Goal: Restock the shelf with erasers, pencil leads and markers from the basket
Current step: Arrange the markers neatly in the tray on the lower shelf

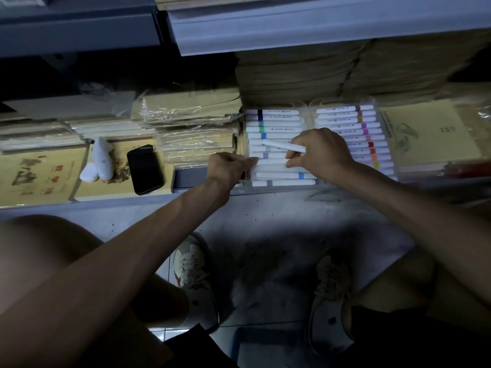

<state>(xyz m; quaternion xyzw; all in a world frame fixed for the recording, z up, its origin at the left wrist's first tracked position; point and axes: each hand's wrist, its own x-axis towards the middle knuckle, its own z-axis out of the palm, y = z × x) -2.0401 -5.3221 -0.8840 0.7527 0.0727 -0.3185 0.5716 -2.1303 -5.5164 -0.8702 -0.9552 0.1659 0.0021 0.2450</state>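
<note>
My right hand pinches white marker between thumb and fingertips, tilted over row in clear tray on low shelf, ready for gap. My left hand fingers curled at row's left ends, probably for steadying; real grip I cannot tell.

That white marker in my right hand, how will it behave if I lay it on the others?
The marker looks stiff and light; the right hand holds it in a simple pinch. Its smooth round barrel will probably roll unless it settles in a groove between the packed markers in the tray.
</note>
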